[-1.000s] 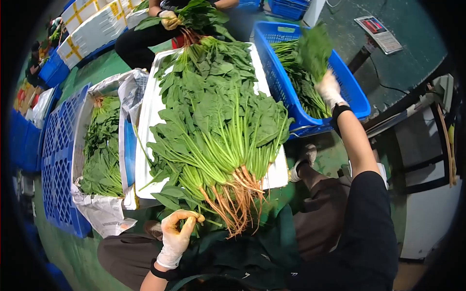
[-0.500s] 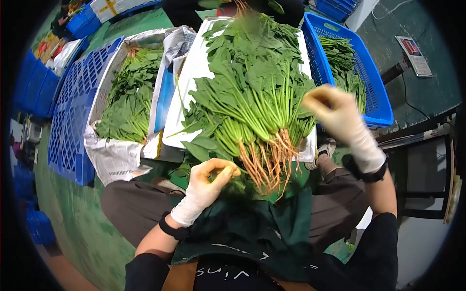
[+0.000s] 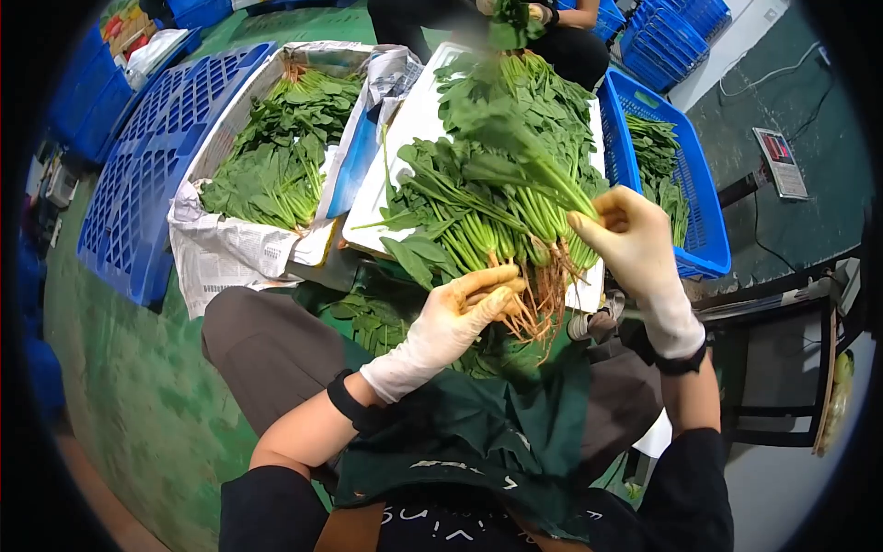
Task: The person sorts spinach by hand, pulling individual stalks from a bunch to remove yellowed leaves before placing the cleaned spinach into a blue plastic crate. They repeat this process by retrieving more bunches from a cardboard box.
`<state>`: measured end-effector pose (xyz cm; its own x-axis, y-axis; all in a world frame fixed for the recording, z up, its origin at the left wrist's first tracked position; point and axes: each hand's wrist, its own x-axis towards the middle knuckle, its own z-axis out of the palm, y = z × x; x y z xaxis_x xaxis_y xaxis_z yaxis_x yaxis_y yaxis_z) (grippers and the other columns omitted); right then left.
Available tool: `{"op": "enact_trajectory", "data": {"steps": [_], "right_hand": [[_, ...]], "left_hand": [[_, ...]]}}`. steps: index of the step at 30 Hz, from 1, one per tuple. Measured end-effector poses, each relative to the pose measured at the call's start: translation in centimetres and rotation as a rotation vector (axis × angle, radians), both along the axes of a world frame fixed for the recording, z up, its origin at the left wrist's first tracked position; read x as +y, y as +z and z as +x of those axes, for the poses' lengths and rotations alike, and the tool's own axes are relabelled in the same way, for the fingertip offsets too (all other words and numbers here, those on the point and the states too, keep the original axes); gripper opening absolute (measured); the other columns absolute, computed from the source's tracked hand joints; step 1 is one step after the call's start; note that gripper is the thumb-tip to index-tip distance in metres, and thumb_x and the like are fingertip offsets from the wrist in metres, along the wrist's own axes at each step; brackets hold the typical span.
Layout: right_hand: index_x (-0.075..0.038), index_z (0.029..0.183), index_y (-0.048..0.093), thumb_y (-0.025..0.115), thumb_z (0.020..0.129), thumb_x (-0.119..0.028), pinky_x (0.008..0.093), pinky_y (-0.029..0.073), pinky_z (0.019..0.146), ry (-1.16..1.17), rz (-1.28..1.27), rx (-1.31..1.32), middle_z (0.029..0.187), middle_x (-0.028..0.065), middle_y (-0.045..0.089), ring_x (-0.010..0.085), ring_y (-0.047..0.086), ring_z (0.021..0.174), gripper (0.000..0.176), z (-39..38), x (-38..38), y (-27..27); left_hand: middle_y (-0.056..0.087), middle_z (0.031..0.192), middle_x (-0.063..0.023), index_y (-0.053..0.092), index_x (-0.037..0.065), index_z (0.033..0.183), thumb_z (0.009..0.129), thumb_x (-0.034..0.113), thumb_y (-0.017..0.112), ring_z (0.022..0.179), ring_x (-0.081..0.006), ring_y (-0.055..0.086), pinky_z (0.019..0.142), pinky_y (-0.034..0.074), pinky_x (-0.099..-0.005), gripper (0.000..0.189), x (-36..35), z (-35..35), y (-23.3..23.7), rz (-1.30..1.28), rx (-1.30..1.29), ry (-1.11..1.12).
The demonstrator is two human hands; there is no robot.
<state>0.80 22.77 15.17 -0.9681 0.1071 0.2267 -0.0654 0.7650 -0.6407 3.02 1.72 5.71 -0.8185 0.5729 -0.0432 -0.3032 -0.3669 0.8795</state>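
Note:
A gloved pinch of my right hand (image 3: 635,244) holds a spinach plant (image 3: 538,166) by its stem end; its leaves point up and to the left, smeared by motion. Below and to the left, my left hand (image 3: 455,317), also gloved, has its thumb and fingers drawn together beside the reddish roots (image 3: 543,294) of the pile. Whether anything is between those fingertips is hidden. The spinach pile (image 3: 460,184) lies on a white foam board (image 3: 418,110), roots toward me and leaves away.
To the left stands a newspaper-lined box (image 3: 207,221) of spinach, beside an upturned blue crate (image 3: 166,175). A blue basket (image 3: 704,244) with spinach is on the right, near a scale (image 3: 782,166). Another person's hand (image 3: 538,13) holds greens at the far side. Loose leaves (image 3: 372,317) lie below the board.
My right hand now grips a spinach plant, raised over the pile. My left hand has moved right and up to the roots. The view has shifted, and the other person's hands now show.

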Motion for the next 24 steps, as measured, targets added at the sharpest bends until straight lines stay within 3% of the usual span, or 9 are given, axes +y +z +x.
{"op": "enact_trajectory", "data": {"steps": [1,4,8,9,11,16,19,23,24], "right_hand": [[-0.001,0.075,0.059,0.075,0.072,-0.015,0.0224,0.046,0.05,-0.028,0.023,0.1,0.06,0.006,0.061,0.0084,0.057,0.055,0.022,1.6,-1.5,0.7],[-0.002,0.08,0.058,0.076,0.07,-0.014,0.0238,0.046,0.049,0.052,0.228,0.205,0.061,0.0047,0.058,0.013,0.057,0.052,0.023,5.1,-3.7,-2.7],[-0.002,0.086,0.06,0.076,0.07,-0.015,0.0251,0.048,0.056,0.079,0.014,-0.129,0.064,0.0043,0.059,0.0122,0.057,0.057,0.026,6.8,-5.2,-5.5],[-0.001,0.089,0.061,0.075,0.072,-0.016,0.0243,0.048,0.057,0.048,-0.183,-0.224,0.067,0.0041,0.061,0.0105,0.058,0.059,0.026,6.6,-4.9,-6.0],[0.002,0.094,0.063,0.071,0.079,-0.017,0.0222,0.048,0.059,0.013,-0.48,-0.357,0.076,0.0041,0.066,0.0064,0.058,0.066,0.026,6.1,-4.5,-5.9],[0.005,0.087,0.063,0.07,0.081,-0.015,0.0216,0.047,0.056,0.092,-0.472,-0.453,0.076,0.0059,0.066,0.0075,0.058,0.063,0.022,4.4,-4.0,-5.4],[0.004,0.088,0.061,0.067,0.083,-0.015,0.0205,0.046,0.054,0.128,-0.636,-0.474,0.073,0.0051,0.063,0.0078,0.057,0.06,0.021,3.4,-3.5,-5.7],[0.001,0.091,0.057,0.063,0.087,-0.016,0.0212,0.045,0.055,0.036,-0.701,-0.405,0.077,0.0035,0.062,0.0076,0.055,0.06,0.018,2.4,-2.3,-4.9],[0.001,0.088,0.059,0.062,0.087,-0.017,0.0214,0.045,0.055,0.028,-0.764,-0.398,0.076,0.0036,0.062,0.0074,0.054,0.06,0.018,2.2,-1.8,-4.0]], "left_hand": [[0.052,0.126,-0.0156,0.037,-0.005,0.132,0.09,0.035,0.056,0.101,-0.0162,0.058,0.087,0.046,-0.0279,0.062,0.1,-0.2,-0.1,0.079,0.025,-0.053],[0.051,0.127,-0.0153,0.036,-0.005,0.133,0.089,0.035,0.057,0.102,-0.016,0.058,0.089,0.045,-0.0283,0.063,0.8,0.3,0.1,0.198,-0.09,0.042],[0.061,0.109,-0.009,0.049,-0.005,0.119,0.085,0.015,0.065,0.095,-0.0112,0.057,0.085,0.045,-0.0232,0.042,0.7,-0.1,-1.8,0.057,-0.227,0.09],[0.063,0.102,-0.0068,0.054,-0.004,0.111,0.084,0.01,0.065,0.091,-0.0106,0.058,0.083,0.045,-0.023,0.032,0.8,0.0,-1.5,0.053,-0.255,0.136],[0.062,0.105,-0.0074,0.052,-0.003,0.114,0.085,0.011,0.065,0.093,-0.0106,0.057,0.084,0.045,-0.0234,0.035,0.7,0.1,-1.8,0.048,-0.241,0.125],[0.063,0.105,-0.0092,0.049,-0.002,0.117,0.084,0.008,0.064,0.093,-0.0113,0.058,0.083,0.046,-0.024,0.038,1.2,0.0,-2.3,0.172,-0.244,0.172],[0.062,0.107,-0.0101,0.047,0.0,0.119,0.084,0.01,0.065,0.096,-0.0128,0.059,0.084,0.047,-0.0248,0.041,0.9,-0.7,-2.3,0.238,-0.279,0.153],[0.057,0.11,-0.0064,0.042,0.012,0.126,0.09,0.009,0.054,0.106,-0.0221,0.055,0.091,0.045,-0.0401,0.038,0.7,-1.5,-2.7,0.515,-0.443,0.089],[0.057,0.11,-0.0064,0.042,0.012,0.126,0.09,0.009,0.054,0.106,-0.0221,0.055,0.091,0.045,-0.0401,0.038,0.5,-1.6,-2.6,0.518,-0.443,0.089]]}}
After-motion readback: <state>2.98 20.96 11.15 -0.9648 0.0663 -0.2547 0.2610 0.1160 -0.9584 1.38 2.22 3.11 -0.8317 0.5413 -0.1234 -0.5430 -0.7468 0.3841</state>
